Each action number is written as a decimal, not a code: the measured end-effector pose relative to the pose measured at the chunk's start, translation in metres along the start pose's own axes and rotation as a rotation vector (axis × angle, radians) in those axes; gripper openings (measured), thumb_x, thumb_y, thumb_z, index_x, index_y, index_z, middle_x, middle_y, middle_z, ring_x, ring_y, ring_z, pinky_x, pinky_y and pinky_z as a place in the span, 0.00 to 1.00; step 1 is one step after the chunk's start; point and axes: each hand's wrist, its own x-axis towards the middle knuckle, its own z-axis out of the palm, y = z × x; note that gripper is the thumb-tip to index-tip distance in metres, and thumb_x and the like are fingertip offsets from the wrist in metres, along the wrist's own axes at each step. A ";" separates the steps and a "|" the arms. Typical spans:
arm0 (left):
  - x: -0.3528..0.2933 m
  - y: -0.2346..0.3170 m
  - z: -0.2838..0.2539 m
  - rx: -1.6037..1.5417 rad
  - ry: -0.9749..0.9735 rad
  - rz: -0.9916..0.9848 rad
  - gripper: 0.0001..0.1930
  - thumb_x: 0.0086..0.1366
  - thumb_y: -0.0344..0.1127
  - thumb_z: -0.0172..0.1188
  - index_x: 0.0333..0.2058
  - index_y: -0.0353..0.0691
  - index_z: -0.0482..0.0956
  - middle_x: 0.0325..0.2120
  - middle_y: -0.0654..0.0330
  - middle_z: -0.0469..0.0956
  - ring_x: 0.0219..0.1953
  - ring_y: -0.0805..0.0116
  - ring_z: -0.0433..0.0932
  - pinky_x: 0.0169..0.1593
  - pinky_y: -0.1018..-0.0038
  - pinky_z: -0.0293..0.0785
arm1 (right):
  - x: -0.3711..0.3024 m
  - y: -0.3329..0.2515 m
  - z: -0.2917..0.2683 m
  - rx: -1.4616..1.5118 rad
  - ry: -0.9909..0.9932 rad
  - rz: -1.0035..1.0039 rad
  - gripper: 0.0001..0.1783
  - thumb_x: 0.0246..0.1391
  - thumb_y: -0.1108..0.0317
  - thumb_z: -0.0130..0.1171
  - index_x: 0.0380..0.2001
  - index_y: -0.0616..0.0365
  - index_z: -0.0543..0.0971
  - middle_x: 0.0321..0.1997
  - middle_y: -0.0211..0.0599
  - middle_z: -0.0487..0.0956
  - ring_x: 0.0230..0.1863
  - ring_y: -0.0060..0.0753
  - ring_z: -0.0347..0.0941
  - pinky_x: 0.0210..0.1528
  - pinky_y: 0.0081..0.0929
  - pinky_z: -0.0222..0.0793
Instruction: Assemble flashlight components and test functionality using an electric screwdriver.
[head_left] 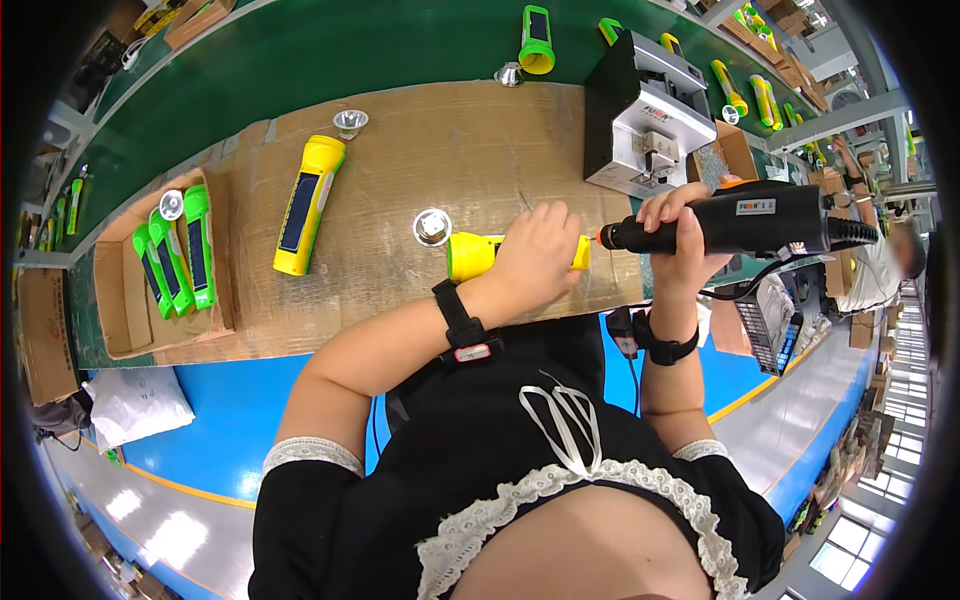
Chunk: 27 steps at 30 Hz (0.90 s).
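Observation:
My left hand (537, 250) is closed over a yellow flashlight body (472, 257), pressing it to the cardboard sheet with its wide head to the left. In my right hand (682, 235) is a black electric screwdriver (735, 222), held sideways. Its orange-tipped nose points left at the flashlight's tail end, close to it; whether the bit touches is too small to tell. Beside the flashlight's head lies a silver reflector (432, 227). Farther left, a second yellow flashlight (310, 205) with a dark panel lies on the cardboard, another reflector (350, 124) just beyond its head.
A cardboard box (122, 335) at left holds several green flashlights (200, 250). Behind my right hand stands a grey and black machine (645, 120), probably a screw feeder. A green flashlight body (537, 45) sits at the back. A cable hangs from the screwdriver. Another person (880, 265) is far right.

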 end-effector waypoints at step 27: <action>-0.012 0.020 0.003 0.060 -0.057 0.020 0.20 0.47 0.37 0.65 0.35 0.38 0.66 0.30 0.56 0.70 0.38 0.58 0.71 0.40 0.67 0.63 | -0.004 -0.024 0.003 -0.124 0.010 0.175 0.28 0.53 0.73 0.49 0.56 0.57 0.55 0.26 0.39 0.67 0.22 0.31 0.66 0.29 0.33 0.66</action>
